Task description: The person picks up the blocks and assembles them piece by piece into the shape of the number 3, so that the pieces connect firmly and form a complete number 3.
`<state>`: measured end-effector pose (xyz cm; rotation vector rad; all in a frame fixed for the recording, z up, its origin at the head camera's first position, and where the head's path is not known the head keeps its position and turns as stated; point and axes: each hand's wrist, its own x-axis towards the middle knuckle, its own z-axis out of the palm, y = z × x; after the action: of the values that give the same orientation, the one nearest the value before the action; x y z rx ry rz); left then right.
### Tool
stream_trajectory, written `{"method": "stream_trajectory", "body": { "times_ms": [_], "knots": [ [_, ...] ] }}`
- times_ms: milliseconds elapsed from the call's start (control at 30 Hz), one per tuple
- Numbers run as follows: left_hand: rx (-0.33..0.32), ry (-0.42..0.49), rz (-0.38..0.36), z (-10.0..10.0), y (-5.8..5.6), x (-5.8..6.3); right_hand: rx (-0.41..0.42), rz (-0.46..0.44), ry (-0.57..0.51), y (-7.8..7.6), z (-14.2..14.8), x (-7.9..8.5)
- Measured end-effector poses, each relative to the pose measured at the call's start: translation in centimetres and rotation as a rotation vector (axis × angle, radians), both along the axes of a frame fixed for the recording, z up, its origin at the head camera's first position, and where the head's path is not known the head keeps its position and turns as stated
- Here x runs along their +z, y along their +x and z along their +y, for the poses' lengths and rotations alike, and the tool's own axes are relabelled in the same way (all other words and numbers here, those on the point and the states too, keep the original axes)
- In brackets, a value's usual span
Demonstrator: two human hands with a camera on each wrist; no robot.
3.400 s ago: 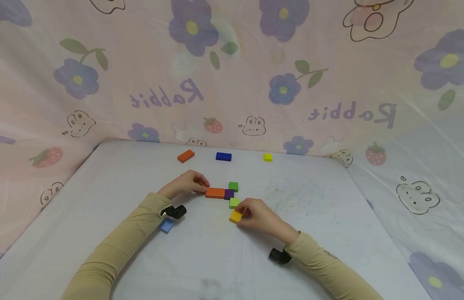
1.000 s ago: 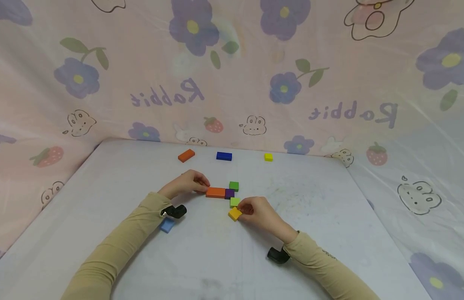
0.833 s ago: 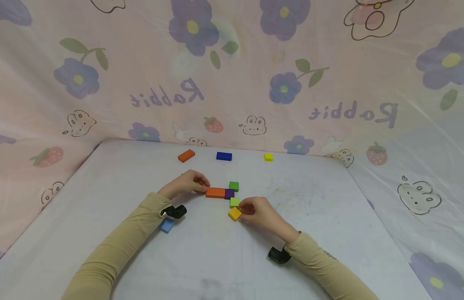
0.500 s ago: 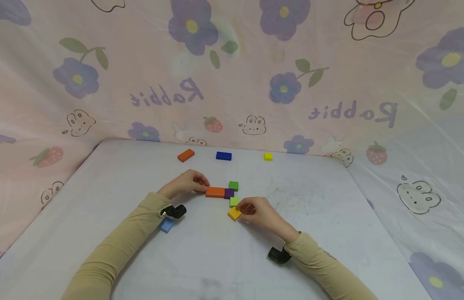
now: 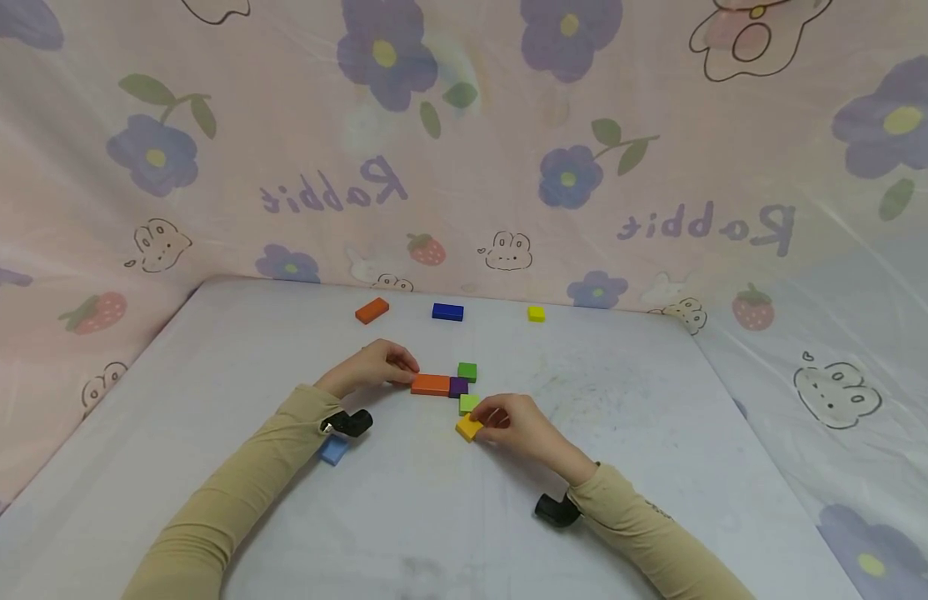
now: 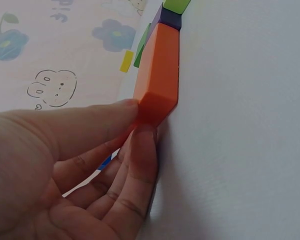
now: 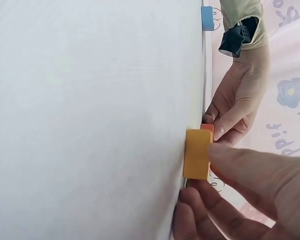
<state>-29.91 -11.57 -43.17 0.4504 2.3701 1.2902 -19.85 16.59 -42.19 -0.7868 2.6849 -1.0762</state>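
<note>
My left hand (image 5: 374, 364) pinches the left end of a long orange block (image 5: 431, 385), thumb and fingertips at its end in the left wrist view. A small purple block (image 5: 459, 387) sits against the orange block's right end. Beyond the purple block lies a green block (image 5: 467, 372), and on its near side a lime-green block (image 5: 470, 403). My right hand (image 5: 526, 431) holds a yellow-orange block (image 7: 197, 154) between thumb and fingers. This block is turned cornerwise, close to the near side of the lime-green one.
Along the far side of the white table (image 5: 621, 467) lie a red-orange block (image 5: 372, 311), a dark blue block (image 5: 447, 312) and a small yellow block (image 5: 536, 314). A light blue block (image 5: 333, 451) lies beside the left forearm, partly covered by it.
Since the earliest frame, the yellow-orange block has turned cornerwise and shifted slightly away from me in my right hand. Over the last second it barely moves. My left hand stays put.
</note>
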Motion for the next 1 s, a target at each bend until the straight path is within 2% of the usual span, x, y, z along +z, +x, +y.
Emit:
{"method": "stream_trajectory", "body": {
  "times_ms": [800, 1000],
  "knots": [
    [-0.004, 0.0, 0.017, 0.0, 0.28, 0.26, -0.002, -0.002, 0.004, -0.08, -0.06, -0.08],
    [0.003, -0.003, 0.012, 0.0, 0.18, 0.1, 0.017, 0.013, 0.004, -0.28, 0.11, 0.57]
  ]
}}
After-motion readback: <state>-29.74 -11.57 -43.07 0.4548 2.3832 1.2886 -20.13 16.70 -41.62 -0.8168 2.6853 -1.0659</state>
